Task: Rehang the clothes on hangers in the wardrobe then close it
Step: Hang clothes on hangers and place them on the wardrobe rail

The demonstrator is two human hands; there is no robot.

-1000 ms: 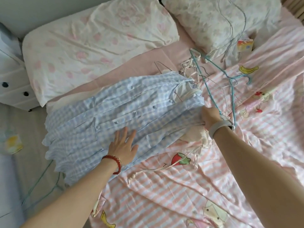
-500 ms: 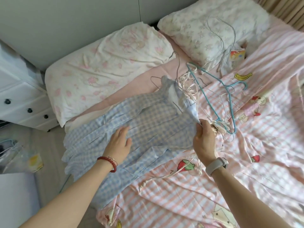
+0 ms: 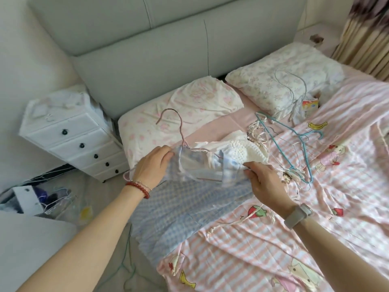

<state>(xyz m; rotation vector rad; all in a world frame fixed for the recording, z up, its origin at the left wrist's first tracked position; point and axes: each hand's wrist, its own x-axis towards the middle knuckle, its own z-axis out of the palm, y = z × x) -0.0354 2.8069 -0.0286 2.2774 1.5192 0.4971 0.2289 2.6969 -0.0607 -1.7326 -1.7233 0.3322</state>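
Here, start at your left hand [image 3: 153, 167], centre-left of the frame: fingers curled over the shoulder of the blue gingham garment [image 3: 189, 199], clenched on cloth at the base of the pink hanger [image 3: 179, 131]. Your right hand [image 3: 264, 182], just right of centre, pinches the other end of the collar area, thumb and fingers closed on fabric. Both hands grasp the same piece, lifted slightly at the top.

The hanger's hook stands up and left over the pink-flowered pillow [image 3: 181, 110]; its lower bar shows faintly through the cloth. Whether both hanger arms sit inside the shoulders is hard to judge, as the folds are bunched. The garment's body trails down toward the lower centre, draped over the edge of the bed [image 3: 273, 239].

Outward: a white knitted piece [image 3: 244, 152] lies just behind the collar, touching it. To the right of that, a tangle of loose hangers [image 3: 294, 148], teal and pale wire, on the striped sheet. Upper left, a white drawer unit [image 3: 69, 140]. No wardrobe in view.

Risks from here:
- Lift before the second shoulder is seated, and the garment likely slides off one arm.
- The knitted piece could snag on the hanger tip and come up with it.
- Your right hand works near the tangle; a stray hook may catch the cloth.
- The trailing hem may drag on the floor at the lower left when you raise it.
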